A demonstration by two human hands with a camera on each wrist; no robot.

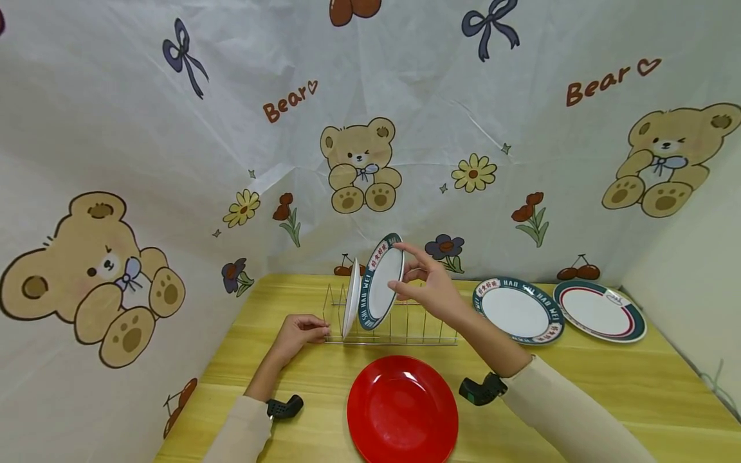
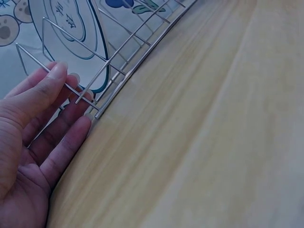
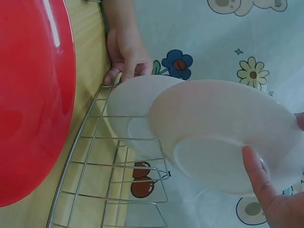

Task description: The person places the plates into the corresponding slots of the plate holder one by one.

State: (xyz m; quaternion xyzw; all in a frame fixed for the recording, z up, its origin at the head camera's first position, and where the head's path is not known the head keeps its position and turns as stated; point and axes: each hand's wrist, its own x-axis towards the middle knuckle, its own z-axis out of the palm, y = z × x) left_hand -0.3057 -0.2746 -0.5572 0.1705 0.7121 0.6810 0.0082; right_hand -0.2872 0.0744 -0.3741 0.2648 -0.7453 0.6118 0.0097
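Observation:
A wire dish rack (image 1: pixel 390 344) stands on the table, and one white plate (image 1: pixel 350 299) is upright in its left end. My left hand (image 1: pixel 301 333) pinches the rack's left end; in the left wrist view the thumb (image 2: pixel 40 92) and fingers close around an end wire. A second plate (image 1: pixel 383 286), white with a green lettered rim, is tilted over the rack just right of the standing one. My right hand (image 1: pixel 428 283) grips this plate by its right edge. In the right wrist view, the thumb lies on the held plate (image 3: pixel 209 114), which overlaps the standing plate (image 3: pixel 128 102).
A round red plate (image 1: pixel 403 411) lies in front of the rack. To the right lie a green-rimmed lettered plate (image 1: pixel 515 308) and another plate (image 1: pixel 599 310) with a green and red border. A cloth (image 1: pixel 417 83) printed with bears hangs behind the table.

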